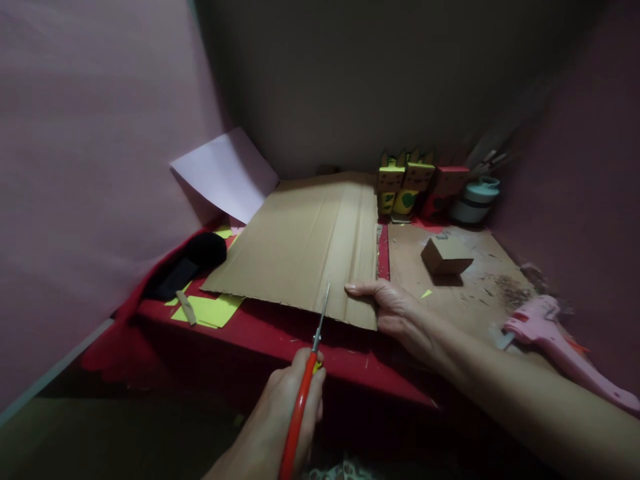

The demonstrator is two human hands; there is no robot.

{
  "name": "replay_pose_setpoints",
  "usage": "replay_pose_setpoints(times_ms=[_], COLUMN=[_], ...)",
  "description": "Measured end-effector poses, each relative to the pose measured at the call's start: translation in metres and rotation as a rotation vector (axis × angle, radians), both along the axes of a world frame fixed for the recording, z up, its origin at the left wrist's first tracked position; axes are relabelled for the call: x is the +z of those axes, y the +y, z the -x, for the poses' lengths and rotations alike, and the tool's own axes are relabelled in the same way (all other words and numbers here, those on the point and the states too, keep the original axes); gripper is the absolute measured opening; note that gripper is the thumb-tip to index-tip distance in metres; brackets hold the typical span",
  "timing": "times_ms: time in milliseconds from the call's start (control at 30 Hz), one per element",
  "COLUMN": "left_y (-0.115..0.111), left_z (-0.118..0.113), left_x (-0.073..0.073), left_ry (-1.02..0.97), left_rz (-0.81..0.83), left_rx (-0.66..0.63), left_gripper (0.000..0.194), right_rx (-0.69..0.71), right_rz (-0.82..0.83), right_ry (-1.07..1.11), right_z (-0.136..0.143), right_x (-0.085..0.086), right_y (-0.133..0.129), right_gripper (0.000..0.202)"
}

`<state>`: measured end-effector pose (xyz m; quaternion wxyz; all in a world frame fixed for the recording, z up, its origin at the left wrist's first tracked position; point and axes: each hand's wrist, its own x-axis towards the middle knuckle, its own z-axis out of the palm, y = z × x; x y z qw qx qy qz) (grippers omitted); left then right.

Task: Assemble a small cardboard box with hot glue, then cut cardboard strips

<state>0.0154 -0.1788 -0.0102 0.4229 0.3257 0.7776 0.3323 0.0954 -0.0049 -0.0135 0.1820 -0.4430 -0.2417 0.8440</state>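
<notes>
brown cardboard takes the middle of the view: a wide cardboard sheet (pixel 295 240) lies over the red cloth (pixel 360 365), and its near edge seems a little lifted, because a dark shadow is below it; i think this leaves room for a lower blade. the left hand (pixel 295 387) is closed around the orange-red handle of the scissors (pixel 305 380), which point away from the body, probably so that the blades meet this edge straight. one blade shows above the sheet; the other i cannot see, so i cannot tell how wide they stand apart. the right hand (pixel 400 312) pinches the sheet near its right corner, with one digit flat on top and the others at the edge or under it; it is beside the blade but not touching, perhaps to make the sheet steady from a safe side. on the right, the pink glue gun (pixel 543 323) and a small cardboard box (pixel 447 257) are apart from the sheet, maybe to leave space for it. yellow papers (pixel 207 311) lie at its left front corner, and small decorated figures (pixel 405 183) stand behind, near the wall.
</notes>
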Motion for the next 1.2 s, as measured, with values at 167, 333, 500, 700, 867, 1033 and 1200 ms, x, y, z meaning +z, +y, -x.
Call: replay_pose_setpoints(times_ms=[167, 333, 500, 700, 867, 1033, 1200], left_y=[-0.002, 0.000, 0.014, 0.009, 0.002, 0.003, 0.002], left_z=[0.005, 0.011, 0.012, 0.003, 0.001, 0.002, 0.007], left_x=[-0.007, -0.022, -0.026, -0.008, -0.004, -0.013, -0.020], left_ry=[-0.001, -0.250, -0.390, -0.089, 0.212, 0.199, 0.137], left_rz=[-0.007, 0.166, 0.189, 0.064, -0.104, -0.127, -0.064], left_rx=[0.031, 0.054, 0.100, -0.032, -0.134, -0.161, -0.261], left_gripper=[0.033, 0.049, 0.042, 0.035, 0.033, 0.027, 0.025], right_rx=[-0.011, 0.003, 0.009, 0.018, 0.019, -0.011, -0.026], right_rz=[-0.015, -0.044, -0.078, -0.112, -0.155, -0.220, -0.308], right_ry=[-0.006, -0.013, -0.021, -0.009, 0.025, 0.037, 0.045], right_z=[0.000, 0.001, -0.001, -0.002, -0.003, -0.007, -0.011], right_x=[-0.003, -0.002, -0.002, -0.002, 0.003, 0.013, 0.031], right_y=[0.006, 0.017, 0.016, 0.016, 0.014, 0.012, 0.010], right_gripper=[0.012, 0.008, 0.010, 0.009, 0.008, 0.013, 0.014])
